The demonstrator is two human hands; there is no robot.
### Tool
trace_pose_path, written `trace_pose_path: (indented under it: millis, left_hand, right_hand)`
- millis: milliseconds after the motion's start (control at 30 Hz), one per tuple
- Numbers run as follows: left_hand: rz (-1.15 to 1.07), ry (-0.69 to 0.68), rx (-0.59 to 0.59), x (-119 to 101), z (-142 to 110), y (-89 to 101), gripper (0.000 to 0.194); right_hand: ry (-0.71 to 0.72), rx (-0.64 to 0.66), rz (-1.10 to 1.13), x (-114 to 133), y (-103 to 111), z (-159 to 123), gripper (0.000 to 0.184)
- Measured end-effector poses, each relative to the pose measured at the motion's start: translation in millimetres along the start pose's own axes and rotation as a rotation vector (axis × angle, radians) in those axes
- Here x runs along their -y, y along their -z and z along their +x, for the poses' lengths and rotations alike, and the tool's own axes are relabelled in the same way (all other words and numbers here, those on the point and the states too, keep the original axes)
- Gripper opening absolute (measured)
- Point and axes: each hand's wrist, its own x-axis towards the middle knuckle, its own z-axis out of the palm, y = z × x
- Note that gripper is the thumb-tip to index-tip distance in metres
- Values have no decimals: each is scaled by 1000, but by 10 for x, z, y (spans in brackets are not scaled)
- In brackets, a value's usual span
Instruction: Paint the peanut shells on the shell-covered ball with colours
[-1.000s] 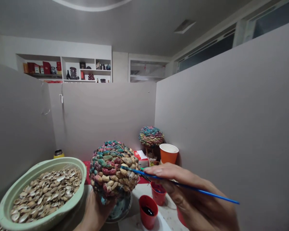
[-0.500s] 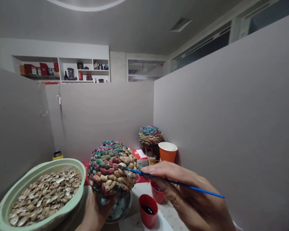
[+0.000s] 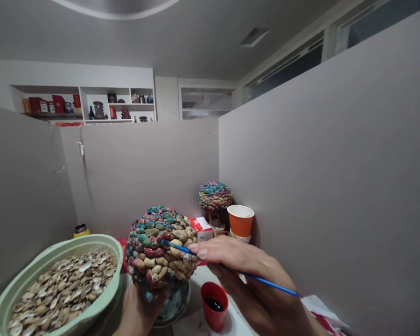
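A rounded dome of whole peanuts [image 3: 161, 247], painted teal, green and pink on its left and top and bare tan at the right, is held up by my left hand [image 3: 142, 305]. That hand grips it from underneath, its fingers partly hidden. My right hand [image 3: 247, 273] is closed on a thin blue paintbrush [image 3: 266, 281]. The brush tip touches the peanuts near the middle of the dome's front, where pink and bare shells meet. Below my right hand stands a red cup [image 3: 215, 305] of dark liquid. Behind my left hand is a paint-stained bowl [image 3: 173, 305].
At the left, a green basin [image 3: 117, 275] holds many shells. Beyond the dome stand a second painted peanut dome [image 3: 215, 196], an orange paper cup [image 3: 241, 219], and a red-and-white box [image 3: 201, 227]. Grey partitions [image 3: 143, 172] enclose the table. A yellow container [image 3: 80, 230] sits behind the basin.
My right hand and the brush have moved left, taking the tip further across the dome. The dome stays in my left hand. The view has shifted slightly.
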Motion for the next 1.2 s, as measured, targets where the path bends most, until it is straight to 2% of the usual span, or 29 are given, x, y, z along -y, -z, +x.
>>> trace_pose_path:
  millis: [167, 267, 433, 567, 700, 767, 900, 1033, 1200]
  left_hand:
    - [-20, 26, 54, -6, 16, 16, 44]
    - [-8, 23, 43, -16, 16, 28, 44]
    - [12, 53, 71, -21, 5, 26, 43]
    - [-20, 22, 70, 27, -3, 18, 46]
    - [-20, 5, 115, 54, 6, 20, 47]
    - [-11, 12, 94, 26, 20, 28, 45]
    - [-21, 62, 87, -45, 38, 46, 34]
    - [0, 74, 102, -22, 17, 35, 32]
    - [26, 70, 142, 51, -13, 15, 37]
  right_hand:
    - [-35, 69, -34, -29, 78, -97, 41]
    - [-55, 77, -48, -8, 122, -115, 40]
    - [-42, 16, 60, 27, 81, -65, 46]
    - [-49, -54, 159, 10, -22, -17, 44]
    - [-152, -161, 178, -55, -106, -14, 30]
    - [-244, -204, 148, -91, -115, -26, 17]
    - [-336, -235, 66, -144, -75, -56, 12]
    - [-327, -254, 48, -144, -42, -69, 12]
    - [-285, -225, 144, -94, -57, -52, 16]
